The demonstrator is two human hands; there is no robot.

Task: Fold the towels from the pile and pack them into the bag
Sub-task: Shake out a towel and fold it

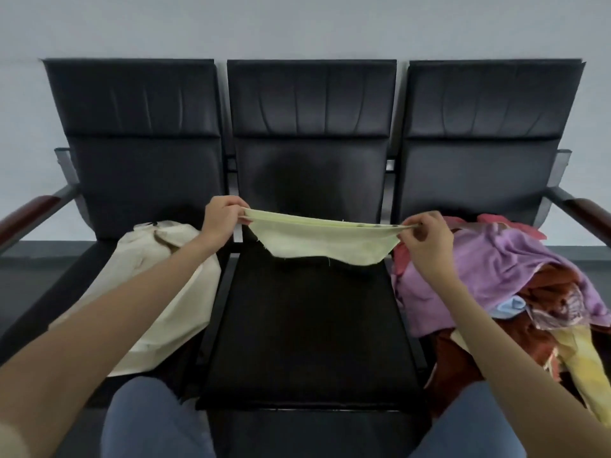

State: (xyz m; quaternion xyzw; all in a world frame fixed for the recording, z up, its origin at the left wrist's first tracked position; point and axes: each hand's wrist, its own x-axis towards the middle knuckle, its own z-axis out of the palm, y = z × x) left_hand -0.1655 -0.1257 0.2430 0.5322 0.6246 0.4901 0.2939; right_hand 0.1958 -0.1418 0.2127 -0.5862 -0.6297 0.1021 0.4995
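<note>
Towel pile (515,292) cut off at right edge; bag (158,292) part-hidden behind forearm.

**Soft, even light with wide-angle bending at the edges**

The light is dim to moderate, diffuse and cool, with no hard shadows. The grey wall (297,24) at 12 o'clock is evenly lit. The black seats (307,312) swallow detail; faint sheen shows on the backrest creases. A soft shadow lies under the pale yellow towel (317,239). Straight lines bow towards 3 and 9 o'clock. The forearms and knees near 6 o'clock are soft and smeared. Overall sharpness is modest.
</note>
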